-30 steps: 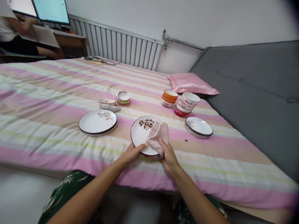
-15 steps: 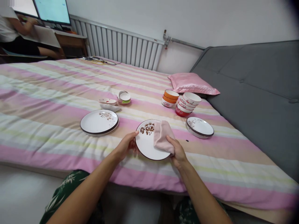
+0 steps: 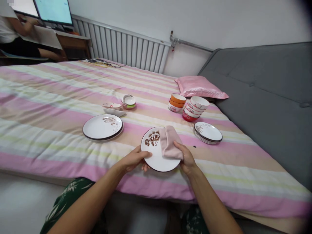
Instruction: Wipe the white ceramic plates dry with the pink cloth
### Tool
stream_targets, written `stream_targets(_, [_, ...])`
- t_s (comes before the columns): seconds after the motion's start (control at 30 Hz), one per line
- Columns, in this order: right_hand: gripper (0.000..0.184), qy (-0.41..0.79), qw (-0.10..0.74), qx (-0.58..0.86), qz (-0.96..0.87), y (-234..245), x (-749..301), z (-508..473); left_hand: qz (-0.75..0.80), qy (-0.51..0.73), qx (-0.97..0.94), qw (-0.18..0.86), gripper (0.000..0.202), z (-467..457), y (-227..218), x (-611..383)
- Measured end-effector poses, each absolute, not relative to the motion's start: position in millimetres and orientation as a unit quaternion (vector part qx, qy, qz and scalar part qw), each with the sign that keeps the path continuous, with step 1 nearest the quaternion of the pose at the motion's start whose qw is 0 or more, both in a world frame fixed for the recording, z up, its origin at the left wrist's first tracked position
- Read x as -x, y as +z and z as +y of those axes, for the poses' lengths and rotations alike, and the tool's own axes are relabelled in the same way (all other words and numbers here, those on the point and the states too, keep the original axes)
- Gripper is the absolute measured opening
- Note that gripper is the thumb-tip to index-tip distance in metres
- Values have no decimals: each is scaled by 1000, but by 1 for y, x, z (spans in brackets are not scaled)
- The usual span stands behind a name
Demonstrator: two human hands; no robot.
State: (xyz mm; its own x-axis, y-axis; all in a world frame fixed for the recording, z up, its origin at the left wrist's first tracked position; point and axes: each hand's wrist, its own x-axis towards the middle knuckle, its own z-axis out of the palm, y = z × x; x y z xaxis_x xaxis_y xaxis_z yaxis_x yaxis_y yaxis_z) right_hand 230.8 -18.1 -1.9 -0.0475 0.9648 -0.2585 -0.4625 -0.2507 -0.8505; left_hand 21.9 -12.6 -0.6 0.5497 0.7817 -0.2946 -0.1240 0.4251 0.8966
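Observation:
A white plate (image 3: 156, 157) with a dark rim and a brown flower pattern is held over the near side of the bed. My left hand (image 3: 135, 159) grips its left edge, thumb on top and fingers underneath. At the right edge, my right hand (image 3: 187, 158) pinches a folded pink cloth (image 3: 170, 143) against the plate. The cloth covers the plate's upper right part. To the left lies a stack of larger white plates (image 3: 101, 127); on the right is a stack of smaller flowered plates (image 3: 208, 132).
Stacked bowls (image 3: 196, 109) and orange-topped bowls (image 3: 177, 101) stand behind, near a pink pillow (image 3: 201, 87). Small dishes (image 3: 128, 101) and boat-shaped dishes (image 3: 113, 111) sit left of centre. A grey headboard (image 3: 263, 87) borders the right. A person (image 3: 17, 32) sits at a desk at far left.
My left hand has shifted lower along the plate's edge, its thumb now further onto the plate. The plate has turned slightly and dropped a little; the cloth has moved only a little.

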Motion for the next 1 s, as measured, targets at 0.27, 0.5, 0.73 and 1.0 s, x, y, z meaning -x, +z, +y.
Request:
stream_targets(0.27, [36, 644, 547, 442, -302, 1, -221, -21, 378, 359, -439, 732, 17, -15, -2, -34])
stream_targets(0.5, [40, 620, 534, 481, -315, -5, -210, -24, 389, 410, -425, 707, 18, -15, -4, -39])
stream_targets(0.73, [41, 637, 510, 454, -359, 1, -207, -29, 395, 450, -392, 699, 18, -11, -10, -40])
stream_targets(1.0, [39, 575, 559, 498, -331, 14, -234, -20, 408, 481, -357, 688, 18, -4, -12, -39])
